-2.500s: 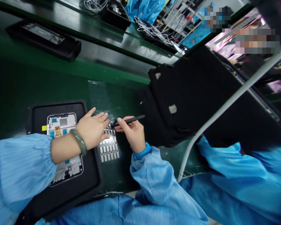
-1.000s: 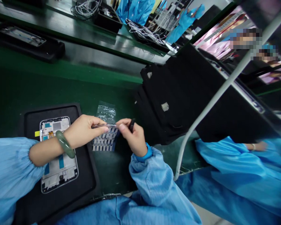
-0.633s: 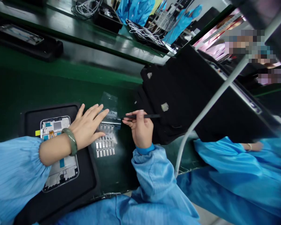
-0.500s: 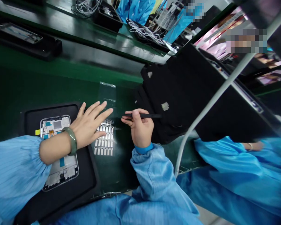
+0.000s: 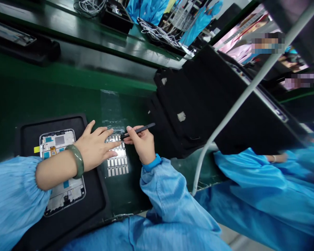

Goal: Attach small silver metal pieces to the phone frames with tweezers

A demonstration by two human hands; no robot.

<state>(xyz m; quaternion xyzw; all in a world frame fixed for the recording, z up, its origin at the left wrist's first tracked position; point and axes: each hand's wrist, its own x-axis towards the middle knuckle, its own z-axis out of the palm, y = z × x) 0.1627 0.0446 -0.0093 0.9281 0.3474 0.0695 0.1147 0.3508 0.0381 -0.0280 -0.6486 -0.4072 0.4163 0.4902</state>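
A flat black rectangular tray is seen at far left on a dark green bench mat, and a silver-rimmed phone frame is lying in it. Over the frame's right side, the left hand, with a green jade bangle at its wrist, is held open and palm down, its fingers spread and nothing gripped. Its fingertips are extended over the upper rows of a sheet of small silver-white rectangular labels, but whether they press on it cannot be told. The sheet lies flat just right of the tray. A clear plastic film, seen folded over the sheet a moment earlier, is now spread flat beyond it, leaving the labels uncovered. The right hand is closed in a pinch around a slim black pointed tool, whose tip is set at the sheet's top row; whether a label is held there cannot be told. Farther right, a black cloth-covered panel, a pale grey cable and a co-worker's blue sleeve are seen.
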